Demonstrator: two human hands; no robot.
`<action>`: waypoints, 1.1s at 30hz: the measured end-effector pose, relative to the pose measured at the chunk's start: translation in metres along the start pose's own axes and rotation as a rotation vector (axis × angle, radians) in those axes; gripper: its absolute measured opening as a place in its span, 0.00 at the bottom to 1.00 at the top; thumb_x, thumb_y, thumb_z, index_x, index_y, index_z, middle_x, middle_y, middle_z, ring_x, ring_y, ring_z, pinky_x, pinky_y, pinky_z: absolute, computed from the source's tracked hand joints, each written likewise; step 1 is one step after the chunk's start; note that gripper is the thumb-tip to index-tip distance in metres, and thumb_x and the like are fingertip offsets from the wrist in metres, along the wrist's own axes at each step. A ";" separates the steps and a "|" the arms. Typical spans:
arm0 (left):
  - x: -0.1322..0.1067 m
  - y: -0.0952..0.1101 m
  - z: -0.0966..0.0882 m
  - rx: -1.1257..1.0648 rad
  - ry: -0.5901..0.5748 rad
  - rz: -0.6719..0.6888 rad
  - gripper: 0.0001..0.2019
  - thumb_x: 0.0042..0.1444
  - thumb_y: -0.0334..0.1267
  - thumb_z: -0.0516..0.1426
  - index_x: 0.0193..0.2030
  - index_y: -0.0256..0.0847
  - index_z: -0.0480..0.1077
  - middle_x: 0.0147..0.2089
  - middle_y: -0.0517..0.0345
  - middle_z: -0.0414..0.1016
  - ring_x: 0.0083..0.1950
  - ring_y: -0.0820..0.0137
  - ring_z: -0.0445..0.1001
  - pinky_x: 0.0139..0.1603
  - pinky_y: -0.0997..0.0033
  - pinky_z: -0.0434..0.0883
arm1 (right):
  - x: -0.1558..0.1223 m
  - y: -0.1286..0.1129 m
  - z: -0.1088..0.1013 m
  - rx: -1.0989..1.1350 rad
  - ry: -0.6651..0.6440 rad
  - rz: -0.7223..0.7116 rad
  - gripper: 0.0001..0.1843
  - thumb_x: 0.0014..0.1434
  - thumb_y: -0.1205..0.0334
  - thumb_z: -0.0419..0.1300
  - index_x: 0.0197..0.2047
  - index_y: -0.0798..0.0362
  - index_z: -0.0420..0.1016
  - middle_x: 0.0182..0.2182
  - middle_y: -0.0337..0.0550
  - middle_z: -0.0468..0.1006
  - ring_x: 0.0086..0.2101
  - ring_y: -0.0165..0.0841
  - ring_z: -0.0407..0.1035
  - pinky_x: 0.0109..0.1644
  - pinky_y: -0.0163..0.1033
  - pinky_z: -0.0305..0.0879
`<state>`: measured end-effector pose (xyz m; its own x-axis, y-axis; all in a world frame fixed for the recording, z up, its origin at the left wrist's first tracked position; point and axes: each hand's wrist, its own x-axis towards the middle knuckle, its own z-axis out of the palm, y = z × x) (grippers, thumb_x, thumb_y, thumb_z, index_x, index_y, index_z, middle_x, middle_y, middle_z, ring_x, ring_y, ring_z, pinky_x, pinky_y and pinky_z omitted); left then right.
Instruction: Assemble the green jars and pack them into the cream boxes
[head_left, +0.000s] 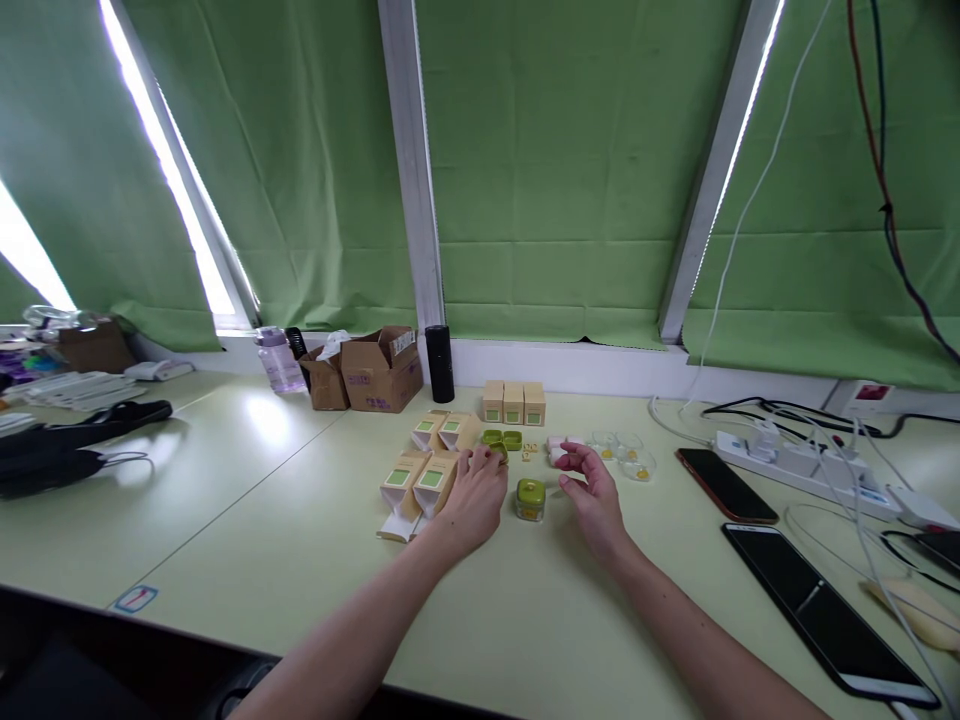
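While the left hand [476, 490] bends down at ten o'clock from the small jar [530, 499], the right hand [589, 485] hovers at three o'clock from it. The jar stands upright on the table [300, 560] between the two hands, its square green cover on and its sides clear, and neither hand touches it. The left fingers curl over the nearest of the green lids [512, 439], which lie at about eleven o'clock from the jar; whether they grip it I cannot tell, since the hand hides their tips. The right thumb and fingers are bent and parted, with nothing between them. Their tips come close to a pale pink object [557, 447] at one o'clock; contact there cannot be made out.

Small yellow pieces [529, 450] lie at twelve o'clock, just beside the lids, and three paper boxes [513, 403] stand in a row beyond them. Clear cups [636, 466] with yellow spots sit together towards two o'clock. Between nine and ten o'clock, just past the left hand, four slant-topped cartons [401, 480] with green labels are grouped in pairs.

Farther out, a brown cardboard box [382, 372] and a black cylinder [440, 364] stand between ten and eleven o'clock. One dark phone [726, 485] lies at three o'clock, near a white power strip [806, 468].
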<state>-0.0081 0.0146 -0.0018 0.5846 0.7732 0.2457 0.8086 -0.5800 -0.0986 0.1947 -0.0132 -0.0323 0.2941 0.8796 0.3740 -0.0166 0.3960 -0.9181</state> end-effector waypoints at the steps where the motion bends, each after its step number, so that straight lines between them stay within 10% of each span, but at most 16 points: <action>1: -0.001 0.000 -0.001 -0.015 0.033 0.009 0.29 0.47 0.17 0.52 0.56 0.35 0.73 0.64 0.40 0.71 0.69 0.48 0.59 0.68 0.44 0.60 | -0.001 -0.001 0.000 -0.010 -0.005 -0.013 0.22 0.54 0.60 0.64 0.54 0.48 0.75 0.43 0.45 0.78 0.46 0.42 0.72 0.45 0.45 0.69; 16: -0.016 0.016 -0.010 -0.135 0.406 0.321 0.23 0.68 0.20 0.48 0.61 0.44 0.74 0.65 0.52 0.77 0.62 0.56 0.64 0.63 0.51 0.61 | -0.011 -0.022 0.004 -0.192 -0.145 -0.238 0.26 0.59 0.63 0.65 0.61 0.43 0.75 0.60 0.45 0.77 0.57 0.46 0.71 0.65 0.58 0.66; 33: -0.016 0.008 -0.007 -0.372 0.544 0.371 0.22 0.69 0.26 0.47 0.60 0.43 0.75 0.61 0.46 0.80 0.55 0.58 0.69 0.59 0.53 0.70 | -0.012 -0.026 0.010 0.141 -0.179 -0.133 0.24 0.57 0.54 0.74 0.55 0.45 0.76 0.54 0.48 0.79 0.53 0.44 0.75 0.60 0.54 0.74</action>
<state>-0.0110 -0.0040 0.0004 0.6211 0.3307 0.7106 0.4332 -0.9004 0.0404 0.1826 -0.0311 -0.0117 0.1290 0.8448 0.5192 -0.1256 0.5333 -0.8365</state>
